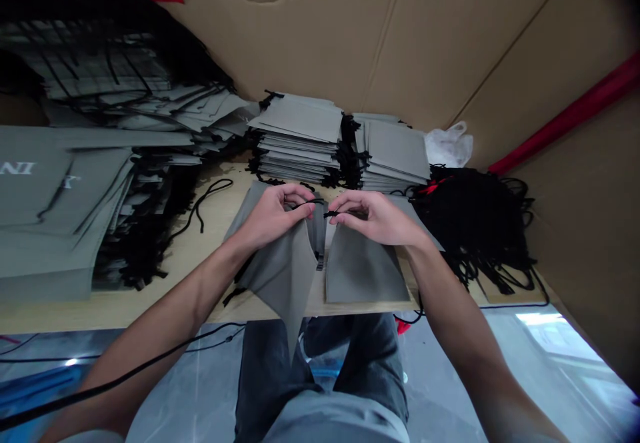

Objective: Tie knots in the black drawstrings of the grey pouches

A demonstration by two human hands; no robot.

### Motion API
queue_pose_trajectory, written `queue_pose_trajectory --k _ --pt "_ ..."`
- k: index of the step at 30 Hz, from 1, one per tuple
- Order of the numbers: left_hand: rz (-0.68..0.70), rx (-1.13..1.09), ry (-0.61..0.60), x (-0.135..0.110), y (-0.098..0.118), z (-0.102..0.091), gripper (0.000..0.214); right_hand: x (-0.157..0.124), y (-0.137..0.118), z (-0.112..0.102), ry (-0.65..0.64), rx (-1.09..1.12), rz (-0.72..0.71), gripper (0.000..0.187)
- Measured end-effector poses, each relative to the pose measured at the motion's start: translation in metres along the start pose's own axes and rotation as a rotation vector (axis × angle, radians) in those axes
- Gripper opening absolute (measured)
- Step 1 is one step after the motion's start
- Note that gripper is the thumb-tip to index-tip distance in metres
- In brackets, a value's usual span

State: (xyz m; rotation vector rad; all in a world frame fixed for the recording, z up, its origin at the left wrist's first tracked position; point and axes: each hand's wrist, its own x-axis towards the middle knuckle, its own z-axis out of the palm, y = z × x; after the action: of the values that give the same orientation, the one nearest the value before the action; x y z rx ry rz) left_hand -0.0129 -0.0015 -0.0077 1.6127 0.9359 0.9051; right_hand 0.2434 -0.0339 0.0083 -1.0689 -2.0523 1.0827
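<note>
My left hand (273, 215) is closed around the top edge of a grey fabric pouch (285, 266) and pinches a black drawstring cord (311, 203) at its mouth. The pouch's lower corner hangs over the table's front edge. My right hand (377, 216) is closed in a pinch on the cord's other end (331, 214), resting on a second grey pouch (363, 266) lying flat on the wooden table (150, 296).
Two neat stacks of grey pouches (300, 140) (393, 153) stand behind my hands. A heap of black cords (475, 223) lies at right, larger grey bags (50, 210) at left. Cardboard walls (400, 36) rise behind. A loose cord (207, 200) lies on the table.
</note>
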Motion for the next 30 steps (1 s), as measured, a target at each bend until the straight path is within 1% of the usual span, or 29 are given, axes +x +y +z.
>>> queue_pose_trajectory --k 6,11,14,17,19,20,21,22,24,25,26,28,29,30 --pt "0.027 -0.019 -0.031 0.001 -0.005 0.005 0.029 0.001 -0.004 0.005 0.103 0.032 -0.066 0.024" --pt "0.055 -0.015 -0.051 -0.003 0.001 0.007 0.025 0.0 -0.004 0.009 0.11 0.08 -0.047 0.022" --pt "0.055 -0.108 -0.073 -0.006 0.005 0.007 0.026 0.0 -0.002 0.011 0.169 -0.004 -0.06 0.019" --pt "0.085 -0.135 -0.054 -0.006 0.006 0.008 0.023 -0.001 -0.004 0.008 0.218 -0.125 -0.08 0.017" --pt "0.109 -0.105 -0.011 -0.005 0.006 0.007 0.018 -0.005 -0.009 0.002 0.211 -0.182 -0.087 0.015" --pt "0.116 -0.091 0.013 -0.005 0.005 0.007 0.018 -0.008 -0.012 -0.002 0.182 -0.168 -0.09 0.014" --pt "0.12 -0.079 0.036 -0.004 0.004 0.006 0.018 -0.011 -0.014 -0.005 0.119 -0.105 -0.097 0.013" --pt "0.121 -0.068 0.058 -0.003 0.003 0.006 0.018 -0.014 -0.016 -0.008 0.02 0.011 -0.113 0.013" --pt "0.112 -0.049 0.092 -0.001 0.001 0.004 0.018 -0.022 -0.017 -0.012 -0.188 0.293 -0.181 0.014" --pt "0.101 -0.048 0.101 -0.001 0.0 0.004 0.018 -0.025 -0.017 -0.012 -0.242 0.429 -0.237 0.015" --pt "0.083 -0.053 0.104 -0.001 0.0 0.004 0.019 -0.028 -0.017 -0.012 -0.243 0.555 -0.3 0.015" --pt "0.032 -0.084 0.102 -0.001 0.0 0.004 0.021 -0.032 -0.018 -0.012 -0.14 0.747 -0.41 0.018" --pt "0.005 -0.108 0.098 -0.002 0.0 0.005 0.023 -0.033 -0.019 -0.012 -0.075 0.786 -0.422 0.021" --pt "-0.018 -0.135 0.093 -0.002 0.0 0.005 0.025 -0.032 -0.02 -0.012 -0.028 0.773 -0.392 0.024"
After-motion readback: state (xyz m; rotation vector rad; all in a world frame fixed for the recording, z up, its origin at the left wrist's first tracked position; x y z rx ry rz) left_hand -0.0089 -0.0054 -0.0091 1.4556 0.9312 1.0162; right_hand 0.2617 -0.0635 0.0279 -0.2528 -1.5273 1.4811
